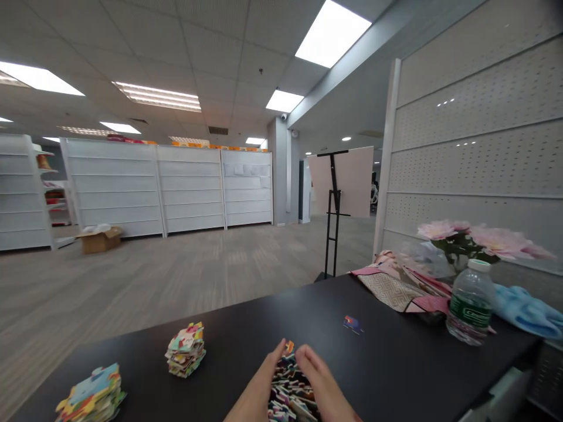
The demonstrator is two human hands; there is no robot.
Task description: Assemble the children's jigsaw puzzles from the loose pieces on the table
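While the head cam looks forward and down across a black tabletop point(396, 351), what jumps out is a loose pile of jigsaw puzzle pieces point(291, 391) at the near edge of the shot, cut off by the bottom of the frame. The left hand point(257, 381) and right hand point(323, 388) sit on either side of it, turned inward, and the grip looks pressed together around the pile rather than spread, with the fingertips point(281, 347) nearly meeting over its far end and an orange-topped piece point(289, 348) poking up between them. Can't see any single piece being pinched, though, and the pile hides what's going on underneath. Its long axis seems to run straight out from the person, so it lies lengthwise between the hands, and neither hand is clearly nearer; both seem to touch it. Left of that pile sit a tidier stack of puzzle pieces point(185, 350) and, further left, a second stack point(91, 400). Right of it lie a single loose piece point(353, 324), then a plastic water bottle point(471, 305), a blue cloth point(525, 310), patterned fabric point(398, 290) and pink flowers point(479, 240). Way beyond the pile stand white shelving point(189, 187) and a cardboard box point(100, 240).
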